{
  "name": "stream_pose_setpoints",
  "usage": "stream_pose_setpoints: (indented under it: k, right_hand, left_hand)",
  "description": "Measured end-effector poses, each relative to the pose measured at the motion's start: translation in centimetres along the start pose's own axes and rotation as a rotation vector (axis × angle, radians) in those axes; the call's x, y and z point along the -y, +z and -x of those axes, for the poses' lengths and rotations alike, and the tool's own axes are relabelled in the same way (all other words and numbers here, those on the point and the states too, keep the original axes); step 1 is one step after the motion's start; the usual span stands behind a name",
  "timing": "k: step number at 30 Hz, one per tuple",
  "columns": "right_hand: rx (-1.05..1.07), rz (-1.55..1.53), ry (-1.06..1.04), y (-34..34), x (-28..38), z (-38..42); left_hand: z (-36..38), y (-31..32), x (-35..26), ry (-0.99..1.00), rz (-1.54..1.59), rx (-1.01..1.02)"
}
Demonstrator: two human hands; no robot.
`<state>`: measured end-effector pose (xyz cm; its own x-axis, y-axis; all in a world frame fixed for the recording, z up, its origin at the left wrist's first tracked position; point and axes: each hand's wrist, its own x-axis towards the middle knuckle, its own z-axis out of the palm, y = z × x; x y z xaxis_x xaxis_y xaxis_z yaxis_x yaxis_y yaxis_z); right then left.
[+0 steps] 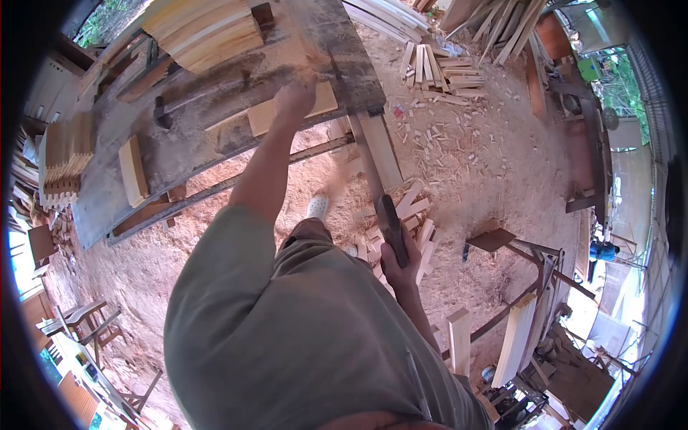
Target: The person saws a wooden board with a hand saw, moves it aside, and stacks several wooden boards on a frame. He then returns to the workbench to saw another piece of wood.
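Note:
My left hand (295,99) is closed on a light board (324,99) lying across the edge of the dark workbench (215,107). Its fingertips are blurred. My right hand (403,264) is closed round the dark handle of a long saw (369,161). The blade runs up from the handle to the bench, just right of the board, and looks smeared by motion. Sawdust (307,63) lies on the bench beyond my left hand. A hammer-like tool (163,115) rests on the bench to the left.
Stacked boards (208,32) lie at the back of the bench; a wood block (132,172) and notched pieces (64,158) are at its left. Offcuts (412,204) and wood chips cover the floor. A wooden frame (548,279) stands at right. A person in blue (603,251) is far right.

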<state>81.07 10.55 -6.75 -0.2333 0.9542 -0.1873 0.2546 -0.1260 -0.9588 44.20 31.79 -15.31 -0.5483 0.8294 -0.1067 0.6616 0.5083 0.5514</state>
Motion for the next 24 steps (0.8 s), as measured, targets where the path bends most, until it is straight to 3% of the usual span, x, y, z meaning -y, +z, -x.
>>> stream_pose_setpoints:
  k: [1, 7, 11, 24]
  right_hand:
    - [0.000, -0.004, -0.003, 0.1, -0.1, -0.6]
    - [0.086, 0.054, -0.155, 0.6, -1.4, -2.5]
    - [0.132, 0.069, -0.060, 0.8, -0.9, -1.5]
    - [0.086, 0.104, -0.123, 0.0, -0.8, 0.6]
  left_hand:
    - [-0.1, -1.2, -1.1, -0.099, -0.083, 0.032]
    - [0.8, -1.2, -2.4, -0.173, -0.184, -0.059]
    - [0.8, -0.8, -2.3, -0.165, -0.261, -0.100]
    - [0.3, -0.6, -2.3, -0.121, -0.217, -0.260]
